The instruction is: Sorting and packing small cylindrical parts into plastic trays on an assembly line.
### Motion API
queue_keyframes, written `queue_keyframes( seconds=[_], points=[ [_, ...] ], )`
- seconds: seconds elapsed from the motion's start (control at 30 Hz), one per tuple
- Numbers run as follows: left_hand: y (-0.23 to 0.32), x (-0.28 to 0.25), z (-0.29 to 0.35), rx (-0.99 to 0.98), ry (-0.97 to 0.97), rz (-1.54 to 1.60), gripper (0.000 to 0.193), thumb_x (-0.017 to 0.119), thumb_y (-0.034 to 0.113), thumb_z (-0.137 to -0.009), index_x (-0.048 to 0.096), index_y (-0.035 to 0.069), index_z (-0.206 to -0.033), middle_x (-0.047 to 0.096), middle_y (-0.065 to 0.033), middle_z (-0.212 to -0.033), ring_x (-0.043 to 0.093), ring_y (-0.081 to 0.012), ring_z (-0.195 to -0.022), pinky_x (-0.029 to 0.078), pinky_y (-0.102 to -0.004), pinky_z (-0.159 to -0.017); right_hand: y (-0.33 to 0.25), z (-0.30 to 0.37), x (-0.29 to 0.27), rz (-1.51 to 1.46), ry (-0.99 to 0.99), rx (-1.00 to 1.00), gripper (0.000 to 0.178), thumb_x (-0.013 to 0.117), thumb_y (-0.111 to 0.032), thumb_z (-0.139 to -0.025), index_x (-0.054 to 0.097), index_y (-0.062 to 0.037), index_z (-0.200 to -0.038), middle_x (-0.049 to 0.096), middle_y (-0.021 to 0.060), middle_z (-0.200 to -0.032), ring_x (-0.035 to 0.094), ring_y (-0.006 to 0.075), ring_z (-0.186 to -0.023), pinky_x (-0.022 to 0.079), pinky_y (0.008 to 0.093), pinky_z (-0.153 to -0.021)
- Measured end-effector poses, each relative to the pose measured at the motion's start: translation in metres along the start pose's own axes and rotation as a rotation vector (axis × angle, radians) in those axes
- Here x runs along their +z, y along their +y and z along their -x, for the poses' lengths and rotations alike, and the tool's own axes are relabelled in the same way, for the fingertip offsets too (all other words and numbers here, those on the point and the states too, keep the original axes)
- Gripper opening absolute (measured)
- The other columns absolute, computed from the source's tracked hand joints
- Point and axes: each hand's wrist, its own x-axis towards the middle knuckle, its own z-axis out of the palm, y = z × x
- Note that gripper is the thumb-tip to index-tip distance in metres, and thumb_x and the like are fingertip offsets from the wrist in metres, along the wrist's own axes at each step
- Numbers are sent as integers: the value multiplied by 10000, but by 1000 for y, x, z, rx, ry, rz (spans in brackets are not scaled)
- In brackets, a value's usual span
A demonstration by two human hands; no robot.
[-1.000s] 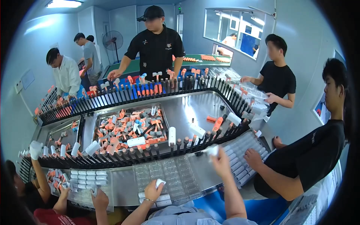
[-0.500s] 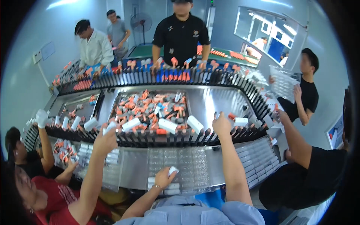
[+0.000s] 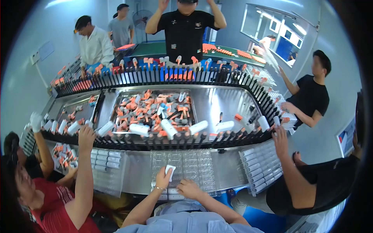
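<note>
Holding a small white piece (image 3: 170, 171) in the left hand (image 3: 162, 179), closed between thumb and fingers as before, over the near part of a clear plastic tray (image 3: 193, 165). Brought the right hand (image 3: 189, 189) back from the near row of black posts (image 3: 176, 142) to just beside the left, with fingers half bent at the white cylinders (image 3: 171, 197); cannot tell of anything held there. Farther off, seeing little change in the heap of orange and grey parts (image 3: 149, 110). Farthest, finding both arms of a co-worker in a black shirt (image 3: 186, 35) now raised, formerly lowered.
</note>
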Motion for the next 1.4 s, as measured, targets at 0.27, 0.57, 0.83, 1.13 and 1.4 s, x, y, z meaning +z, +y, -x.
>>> queue_keyframes(
  seconds=[0.27, 0.57, 0.83, 1.13, 1.4],
  points=[
    [3, 9, -2, 23, -38, -92, 340, 546, 349, -843, 576, 20, -924, 605, -179, -746, 597, -319, -679, 446, -379, -592, -11, 5, -9, 132, -50, 12, 251, 624, -283, -731, 615, -81, -881, 549, 110, -880, 539, 270, -905, 445, 396, -757],
    [1, 15, -6, 23, -45, -119, 379, 539, 403, -832, 574, 33, -908, 603, -164, -742, 587, -326, -668, 446, -397, -601, 41, -6, -153, 39, 729, 239, 278, 609, -131, -782, 551, 7, -1016, 582, 195, -881, 567, 347, -754, 459, 419, -657],
    [-7, 18, -6, 86, -3, -35, 392, 545, 404, -831, 564, 15, -874, 593, -198, -752, 585, -351, -690, 441, -405, -600, 64, -106, -212, 374, 527, 426, 297, 546, -248, -822, 555, -25, -1017, 616, 163, -767, 613, 342, -666, 490, 416, -591],
    [-1, 11, -1, 56, -25, -70, 414, 537, 434, -827, 556, 28, -908, 583, -188, -723, 579, -361, -662, 441, -414, -584, 13, -128, -183, 417, 466, 210, 490, 623, -191, -742, 491, -90, -1203, 576, 134, -889, 594, 288, -787, 496, 376, -616],
    [2, 4, 2, 61, -31, -80, 436, 553, 435, -813, 564, 13, -921, 603, -212, -756, 597, -367, -689, 459, -418, -611, -30, -172, -172, 454, 240, 128, 571, 612, -222, -764, 410, -215, -1298, 557, 199, -976, 544, 325, -920, 485, 410, -708]
  ],
)
